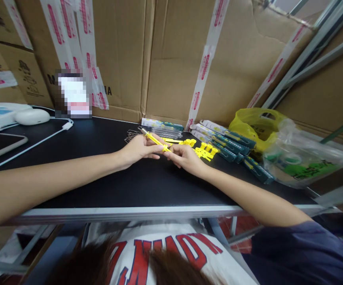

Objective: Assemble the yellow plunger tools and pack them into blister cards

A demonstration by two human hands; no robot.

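Observation:
A slim yellow stick-like tool [154, 138] with a metal tip at its far left end slants between my hands above the black table. My left hand [140, 150] has its thumb and fingers closed round the middle of it. At the lower right end, my right hand [186, 158] pinches the yellow piece with bent fingers. Just behind my hands lie several small yellow plastic parts [207, 151] with round heads. Clear tubes [169, 133] rest behind the left hand, and metal wire pieces [130, 135] are partly hidden by it.
Printed slim boxes [223, 138] are stacked to the right, beside a yellow plastic bag [248, 128] and a clear bag [302, 158]. A phone [3, 144], a white cable [31, 142] and a power strip [2, 116] lie left. Cardboard boxes [171, 79] wall the back.

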